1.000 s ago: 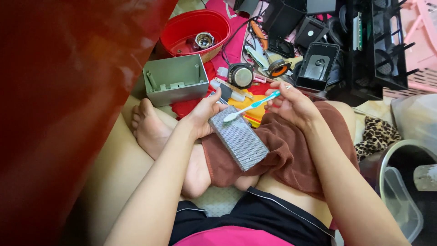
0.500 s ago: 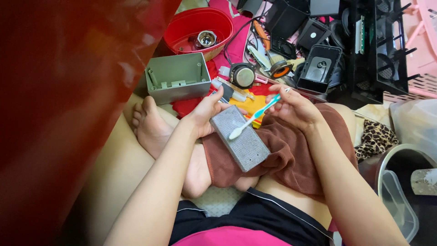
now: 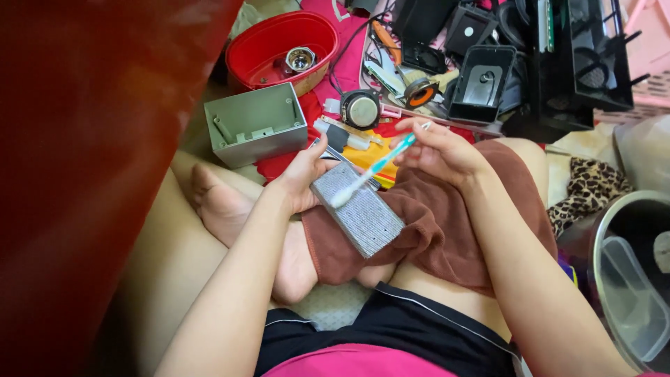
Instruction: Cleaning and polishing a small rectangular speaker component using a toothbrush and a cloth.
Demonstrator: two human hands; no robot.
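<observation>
The left hand [image 3: 301, 178] gripped a grey rectangular mesh grille panel [image 3: 357, 209] resting on a brown towel [image 3: 433, 230] across the lap. At two o'clock, the right hand [image 3: 436, 150] pinched a turquoise-and-white toothbrush [image 3: 373, 169], bristles touching the grille.

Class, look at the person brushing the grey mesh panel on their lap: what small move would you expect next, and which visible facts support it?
Probably a short stroke of the toothbrush down the grey mesh panel. The right hand holds the handle with the bristles resting at the panel's upper end, so most of the mesh lies below them. The left hand steadies the panel's top edge on the brown towel.
</observation>
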